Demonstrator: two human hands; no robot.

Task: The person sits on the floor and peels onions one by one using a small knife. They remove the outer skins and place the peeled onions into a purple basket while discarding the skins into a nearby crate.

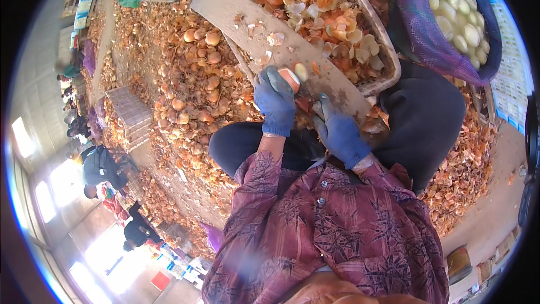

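My left hand [274,99], in a blue knitted work glove with a greyish coating, grips an onion [290,80] above a dirty wooden board [291,55]. The onion has orange skin and a pale face turned to the right. Touching or just beyond it is a pale, rounded onion piece [301,71]; which one, I cannot tell. My right hand [339,133], gloved alike, is lower and to the right, over the board's near end. Its thumb points up and its fingers are curled and blurred. Whether something small is in them cannot be seen. A reddish skin scrap [302,104] is between the hands.
Under the board is a plastic crate [390,59] holding onion skins. At upper right stands a purple mesh sack [405,21] of peeled onions. Unpeeled onions [179,104] and skins cover the floor at left, near an overturned crate [130,112]. Several people [103,166] work farther left.
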